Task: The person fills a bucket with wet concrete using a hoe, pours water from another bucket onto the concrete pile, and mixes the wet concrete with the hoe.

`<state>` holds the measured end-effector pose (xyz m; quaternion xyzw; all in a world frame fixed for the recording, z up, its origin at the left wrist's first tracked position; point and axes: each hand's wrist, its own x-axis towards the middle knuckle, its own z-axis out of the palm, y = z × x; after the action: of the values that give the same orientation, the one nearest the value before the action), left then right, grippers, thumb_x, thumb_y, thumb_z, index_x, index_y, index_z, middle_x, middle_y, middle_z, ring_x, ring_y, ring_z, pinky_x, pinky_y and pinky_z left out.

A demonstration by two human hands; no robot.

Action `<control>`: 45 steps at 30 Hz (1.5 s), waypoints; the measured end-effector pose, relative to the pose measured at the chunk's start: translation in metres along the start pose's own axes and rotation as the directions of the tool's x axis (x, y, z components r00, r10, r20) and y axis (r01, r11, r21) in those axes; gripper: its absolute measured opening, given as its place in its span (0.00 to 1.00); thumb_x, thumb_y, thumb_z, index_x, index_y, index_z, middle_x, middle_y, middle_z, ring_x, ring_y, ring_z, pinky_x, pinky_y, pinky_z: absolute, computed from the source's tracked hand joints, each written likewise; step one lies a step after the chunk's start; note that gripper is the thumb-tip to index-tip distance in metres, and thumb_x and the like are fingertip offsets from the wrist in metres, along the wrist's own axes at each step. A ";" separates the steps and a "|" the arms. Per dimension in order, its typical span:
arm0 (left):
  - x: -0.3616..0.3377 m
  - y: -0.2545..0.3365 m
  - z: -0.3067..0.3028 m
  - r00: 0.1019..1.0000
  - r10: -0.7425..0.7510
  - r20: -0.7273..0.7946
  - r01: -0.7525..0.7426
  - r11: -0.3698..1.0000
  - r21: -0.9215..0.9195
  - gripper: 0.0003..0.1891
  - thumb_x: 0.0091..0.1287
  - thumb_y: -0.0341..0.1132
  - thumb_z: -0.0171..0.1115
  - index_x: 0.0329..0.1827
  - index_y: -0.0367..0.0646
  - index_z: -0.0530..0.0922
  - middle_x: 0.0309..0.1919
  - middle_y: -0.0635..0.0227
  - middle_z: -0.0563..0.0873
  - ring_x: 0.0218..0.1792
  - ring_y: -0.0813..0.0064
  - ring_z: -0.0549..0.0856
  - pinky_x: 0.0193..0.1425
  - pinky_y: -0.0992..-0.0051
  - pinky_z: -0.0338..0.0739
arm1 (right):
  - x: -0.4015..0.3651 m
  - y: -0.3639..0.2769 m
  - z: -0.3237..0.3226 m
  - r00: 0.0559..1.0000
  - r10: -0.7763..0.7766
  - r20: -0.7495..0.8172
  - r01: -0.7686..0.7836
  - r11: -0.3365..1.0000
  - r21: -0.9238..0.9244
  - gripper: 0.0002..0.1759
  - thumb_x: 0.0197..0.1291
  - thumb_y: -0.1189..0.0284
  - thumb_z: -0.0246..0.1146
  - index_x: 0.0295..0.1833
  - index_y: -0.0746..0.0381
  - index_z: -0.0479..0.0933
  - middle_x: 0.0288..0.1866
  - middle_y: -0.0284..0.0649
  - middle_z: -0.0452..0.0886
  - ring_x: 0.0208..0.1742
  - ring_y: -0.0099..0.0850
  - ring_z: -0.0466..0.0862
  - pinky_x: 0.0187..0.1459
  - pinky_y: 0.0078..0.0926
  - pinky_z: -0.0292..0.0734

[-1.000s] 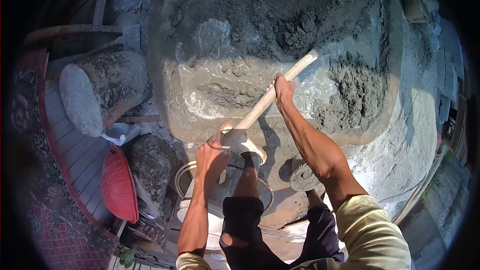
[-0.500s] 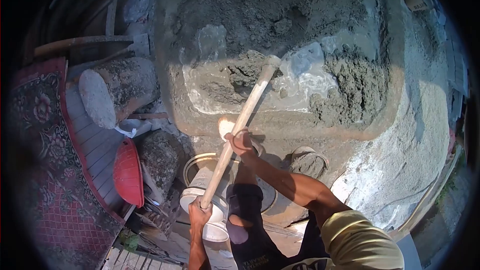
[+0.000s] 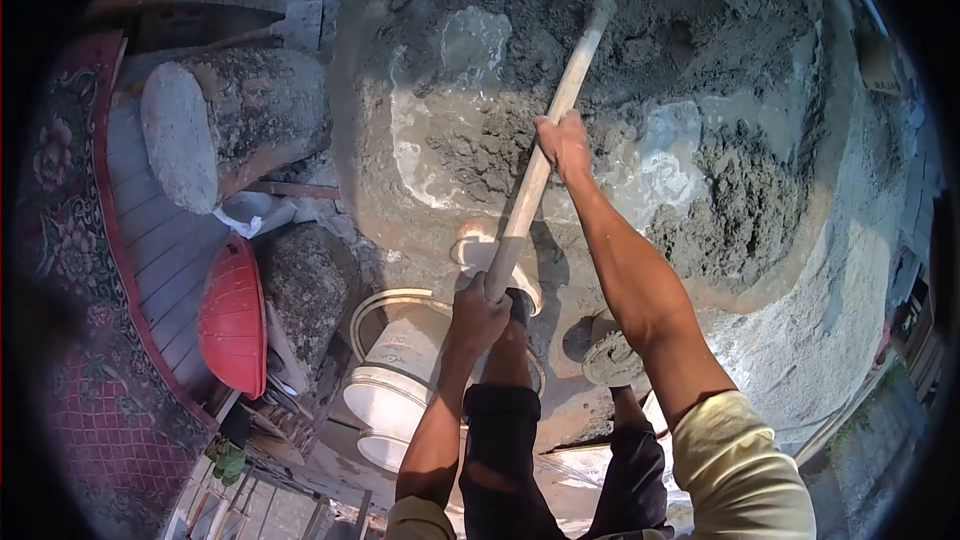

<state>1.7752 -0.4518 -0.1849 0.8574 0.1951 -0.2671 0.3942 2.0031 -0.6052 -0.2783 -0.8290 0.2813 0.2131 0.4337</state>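
My left hand (image 3: pixel 478 315) is closed around the lower end of a hoe's pale wooden handle (image 3: pixel 530 190), in front of my knee. Higher up the same handle, my right hand (image 3: pixel 567 145) grips it with the arm stretched forward. The handle slants up and to the right over a bed of wet grey mortar (image 3: pixel 740 185). Its far end reaches the darker, shaded mix, and the hoe's blade cannot be made out there. Milky water pools on the mortar to the right of the handle.
White buckets (image 3: pixel 395 360) lie to the left of my legs. A small mortar-filled pail (image 3: pixel 612 358) stands to the right. A red basin (image 3: pixel 232 320), a cylindrical block (image 3: pixel 250 125) and a patterned carpet (image 3: pixel 75 240) are further left. Pale sand (image 3: pixel 800 340) slopes at right.
Both hands have pushed the hoe forward and up, its far end moving from the near mortar to deeper in the bed. My left hand has risen toward my knee.
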 end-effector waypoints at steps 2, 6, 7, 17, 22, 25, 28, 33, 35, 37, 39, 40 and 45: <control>-0.027 -0.027 -0.010 1.000 0.021 -0.005 -0.022 0.994 -0.105 0.14 0.55 0.31 0.64 0.43 0.33 0.76 0.27 0.49 0.83 0.30 0.56 0.86 0.35 0.65 0.78 | -0.030 0.009 0.027 0.999 -0.042 0.008 0.042 0.998 -0.053 0.29 0.54 0.63 0.64 0.50 0.76 0.65 0.46 0.69 0.78 0.51 0.59 0.80 0.55 0.44 0.75; -0.090 -0.047 -0.040 0.997 -0.078 0.004 0.078 0.993 -0.085 0.13 0.54 0.30 0.63 0.40 0.34 0.76 0.25 0.49 0.83 0.30 0.50 0.85 0.35 0.65 0.78 | -0.108 0.013 0.038 0.994 0.025 0.103 -0.029 0.999 0.035 0.31 0.55 0.63 0.64 0.55 0.75 0.62 0.46 0.68 0.78 0.50 0.62 0.79 0.54 0.47 0.74; -0.105 -0.047 -0.045 0.991 -0.131 0.006 0.132 0.990 -0.051 0.12 0.53 0.30 0.64 0.39 0.34 0.76 0.25 0.48 0.83 0.31 0.47 0.85 0.35 0.62 0.79 | -0.126 0.018 0.038 0.991 0.038 0.128 -0.044 0.998 0.045 0.31 0.55 0.63 0.64 0.55 0.74 0.62 0.45 0.68 0.78 0.49 0.62 0.79 0.53 0.47 0.74; -0.214 -0.091 -0.046 0.996 -0.075 -0.039 0.081 0.982 0.173 0.09 0.51 0.32 0.64 0.32 0.37 0.77 0.23 0.47 0.82 0.28 0.44 0.83 0.35 0.57 0.79 | -0.246 0.141 0.022 0.984 0.106 0.146 -0.155 0.912 0.381 0.20 0.57 0.70 0.64 0.52 0.65 0.67 0.33 0.39 0.78 0.30 0.29 0.79 0.30 0.27 0.75; -0.093 0.015 -0.029 0.964 0.152 0.218 -0.199 0.957 0.212 0.14 0.54 0.34 0.64 0.43 0.38 0.78 0.31 0.46 0.84 0.37 0.43 0.83 0.43 0.53 0.78 | -0.126 0.158 -0.080 0.935 0.306 -0.177 -0.223 0.899 0.376 0.32 0.57 0.63 0.62 0.60 0.75 0.65 0.42 0.53 0.80 0.38 0.42 0.83 0.45 0.37 0.77; -0.028 0.071 0.016 0.913 0.203 0.355 -0.317 0.899 0.303 0.17 0.54 0.36 0.65 0.46 0.40 0.78 0.41 0.50 0.84 0.47 0.49 0.82 0.52 0.55 0.77 | -0.065 0.153 -0.146 0.846 0.449 -0.289 -0.321 0.860 0.397 0.23 0.55 0.64 0.60 0.44 0.77 0.75 0.31 0.52 0.80 0.29 0.40 0.82 0.34 0.36 0.76; 0.028 0.128 0.017 0.820 0.193 0.539 -0.392 0.876 0.282 0.20 0.53 0.38 0.67 0.48 0.41 0.78 0.44 0.51 0.83 0.52 0.51 0.81 0.55 0.56 0.75 | -0.013 0.204 -0.175 0.786 0.582 -0.208 -0.422 0.752 0.507 0.16 0.54 0.68 0.58 0.41 0.71 0.74 0.31 0.45 0.76 0.30 0.40 0.80 0.32 0.41 0.75; 0.053 0.103 -0.046 0.810 0.227 0.541 -0.483 0.781 0.396 0.21 0.52 0.37 0.68 0.47 0.37 0.77 0.43 0.52 0.83 0.48 0.50 0.82 0.54 0.57 0.76 | -0.025 0.176 -0.106 0.768 0.629 -0.120 -0.360 0.579 0.732 0.20 0.53 0.72 0.57 0.49 0.73 0.67 0.39 0.49 0.71 0.37 0.43 0.78 0.38 0.53 0.78; 0.040 0.085 -0.091 0.845 0.114 0.523 -0.394 0.793 0.464 0.21 0.51 0.36 0.68 0.47 0.39 0.77 0.42 0.51 0.83 0.45 0.49 0.82 0.52 0.57 0.76 | -0.045 0.143 -0.065 0.813 0.582 -0.012 -0.413 0.592 0.692 0.21 0.50 0.72 0.59 0.48 0.72 0.66 0.38 0.48 0.71 0.34 0.43 0.76 0.34 0.51 0.78; 0.024 0.058 -0.141 0.888 0.187 0.420 -0.371 0.831 0.415 0.21 0.50 0.33 0.67 0.49 0.42 0.77 0.40 0.49 0.84 0.43 0.47 0.82 0.51 0.57 0.76 | -0.066 0.103 -0.024 0.824 0.559 0.091 -0.471 0.587 0.659 0.16 0.49 0.72 0.60 0.40 0.71 0.69 0.31 0.43 0.72 0.26 0.36 0.74 0.28 0.39 0.74; -0.009 0.042 -0.203 0.925 0.056 0.376 -0.261 0.814 0.520 0.21 0.49 0.30 0.65 0.49 0.42 0.77 0.36 0.49 0.84 0.44 0.46 0.81 0.52 0.56 0.74 | -0.107 0.063 0.032 0.836 0.548 -0.007 -0.422 0.652 0.630 0.12 0.50 0.69 0.59 0.33 0.68 0.72 0.26 0.41 0.72 0.23 0.31 0.72 0.23 0.32 0.64; -0.026 0.037 -0.223 0.932 0.103 0.348 -0.276 0.825 0.494 0.19 0.49 0.29 0.65 0.46 0.40 0.78 0.35 0.47 0.84 0.42 0.44 0.82 0.48 0.56 0.76 | -0.143 0.020 0.022 0.852 0.522 0.024 -0.413 0.644 0.644 0.12 0.51 0.68 0.60 0.31 0.67 0.73 0.25 0.40 0.72 0.24 0.30 0.71 0.24 0.31 0.64; -0.140 0.013 -0.262 0.981 -0.013 0.195 -0.053 0.943 0.330 0.13 0.47 0.25 0.63 0.39 0.39 0.79 0.28 0.47 0.83 0.32 0.44 0.82 0.39 0.59 0.77 | -0.238 -0.007 0.039 0.895 0.394 0.208 -0.432 0.650 0.625 0.14 0.52 0.67 0.61 0.35 0.68 0.72 0.26 0.41 0.74 0.26 0.28 0.73 0.27 0.30 0.67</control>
<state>1.7525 -0.2729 0.0514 0.8835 0.0990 -0.3747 0.2633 1.8247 -0.5019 -0.1523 -0.5309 0.5073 0.2153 0.6438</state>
